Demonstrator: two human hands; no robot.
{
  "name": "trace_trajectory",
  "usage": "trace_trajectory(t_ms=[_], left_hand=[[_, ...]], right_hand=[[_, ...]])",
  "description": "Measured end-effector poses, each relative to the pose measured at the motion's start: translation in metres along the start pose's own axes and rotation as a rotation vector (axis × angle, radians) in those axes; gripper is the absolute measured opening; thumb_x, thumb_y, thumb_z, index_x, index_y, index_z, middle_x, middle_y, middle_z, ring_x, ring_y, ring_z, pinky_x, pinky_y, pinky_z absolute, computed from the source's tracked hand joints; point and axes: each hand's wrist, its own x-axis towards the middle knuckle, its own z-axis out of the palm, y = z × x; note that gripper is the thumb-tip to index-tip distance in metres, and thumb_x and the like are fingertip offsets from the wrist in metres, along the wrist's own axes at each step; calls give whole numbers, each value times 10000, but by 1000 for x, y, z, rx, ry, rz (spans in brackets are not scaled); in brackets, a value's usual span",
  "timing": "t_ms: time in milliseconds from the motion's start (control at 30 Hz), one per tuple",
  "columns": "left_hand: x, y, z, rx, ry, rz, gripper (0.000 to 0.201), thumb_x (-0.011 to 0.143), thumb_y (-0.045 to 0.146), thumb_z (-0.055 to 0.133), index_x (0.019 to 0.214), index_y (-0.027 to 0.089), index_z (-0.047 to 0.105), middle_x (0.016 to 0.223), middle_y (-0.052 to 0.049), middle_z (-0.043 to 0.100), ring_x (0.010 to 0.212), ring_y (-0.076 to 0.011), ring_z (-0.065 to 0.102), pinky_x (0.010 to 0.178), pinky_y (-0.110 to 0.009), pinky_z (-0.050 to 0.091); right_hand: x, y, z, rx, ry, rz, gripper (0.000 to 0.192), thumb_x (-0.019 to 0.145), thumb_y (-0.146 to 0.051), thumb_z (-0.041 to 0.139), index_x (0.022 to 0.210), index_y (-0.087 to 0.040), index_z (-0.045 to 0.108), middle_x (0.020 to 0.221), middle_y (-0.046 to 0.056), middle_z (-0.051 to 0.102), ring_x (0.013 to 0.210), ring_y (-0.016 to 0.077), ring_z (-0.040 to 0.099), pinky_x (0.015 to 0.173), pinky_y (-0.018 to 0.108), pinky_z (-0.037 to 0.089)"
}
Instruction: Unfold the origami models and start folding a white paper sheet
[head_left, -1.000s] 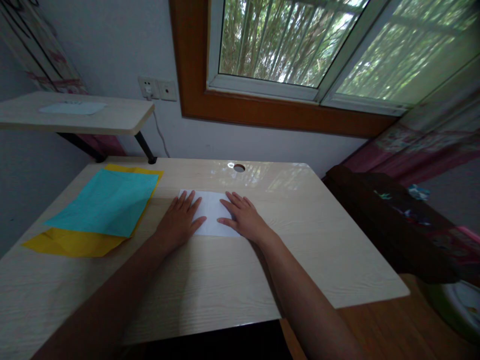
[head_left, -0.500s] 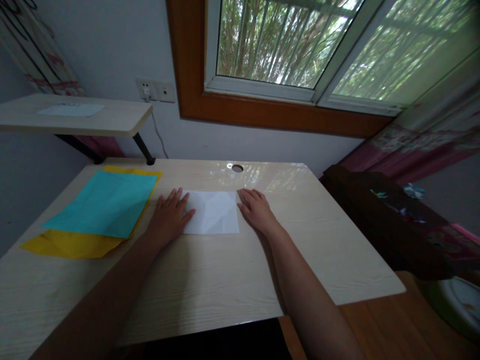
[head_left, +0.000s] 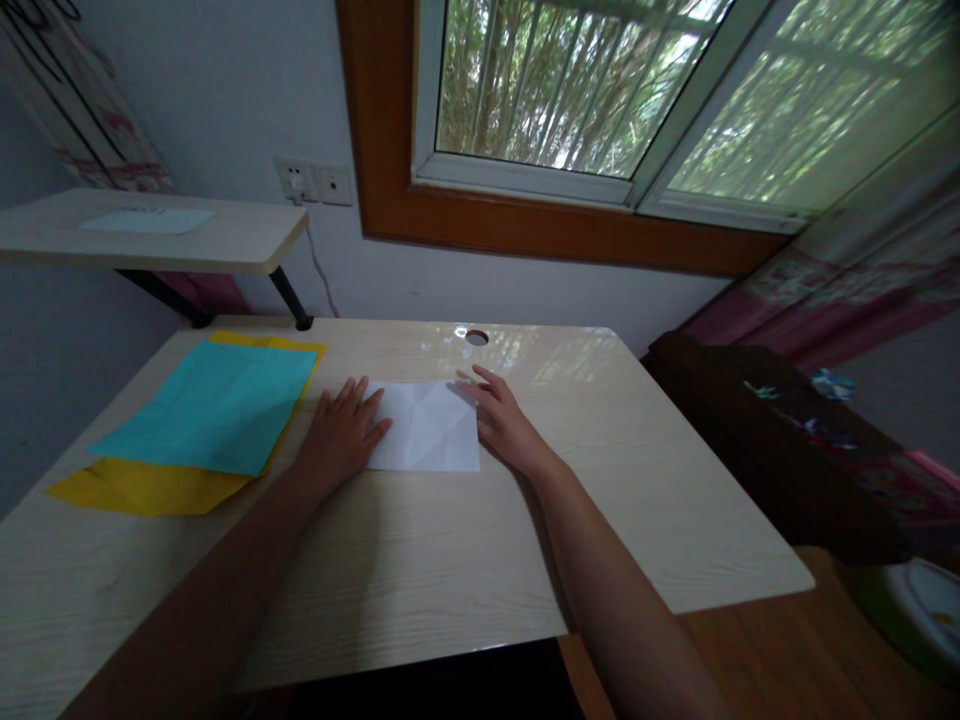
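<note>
1. White paper (head_left: 427, 430) lies flat on the worktop (head_left: 435, 570) at mid-frame, faintly creased; its longer side seems to run left to right.
2. Left hand (head_left: 337, 432): grip released, palm down, fingers spread over the paper's left edge; this is the nearer hand.
3. Right hand (head_left: 506, 420): grip loose, fingers parted at the upper-right corner, the paper lying to its left; I cannot tell whether they touch.
4. Blue sheet (head_left: 217, 405) lies on a yellow sheet (head_left: 150, 490), left of frame.
</note>
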Motion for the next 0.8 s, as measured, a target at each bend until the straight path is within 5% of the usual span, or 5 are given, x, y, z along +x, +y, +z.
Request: trace_trajectory(t_ms=[133,300,433,667,800], left_hand=[[3,3,-7,-34,33,38,512,1011,486,403,1398,189,558,1577,-161,404,1492,-369,299,1181,-668,204],[4,15,-25,-142,59,273,509,1005,521,436,1437,264,515,1476,-88,552,1483,-334,332,1214,-673,73],[1,21,-26,-203,-67,474,690,920,620,558,1497,264,430,1493,-103,533,1414,-313,448,1227,-609,177],[0,20,-25,-263,-36,401,502,982,290,503,1478,227,466,1485,-102,540,1370,-256,503,1174,-470,364],[1,19,-24,-456,23,241,397,1014,387,423,1322,234,622,1300,-81,682,1199,-251,631,1054,-406,476]], right_hand=[[1,0,5,-28,4,-24,340,923,-158,570,1130,-353,755,1531,40,456,1366,272,458,1116,561,401],[2,-4,8,-51,97,13,321,925,-146,572,1080,-338,778,1401,40,589,1310,260,490,1121,529,389],[2,-10,8,-38,139,26,299,925,-167,578,1061,-333,787,1390,40,592,1319,271,470,1131,525,364],[4,-23,2,126,167,29,246,968,-350,566,1095,-320,775,1425,63,548,1311,284,468,1092,511,415],[5,-27,1,294,302,121,394,1012,-454,467,1367,-337,592,1452,80,499,1316,260,482,1119,499,413]])
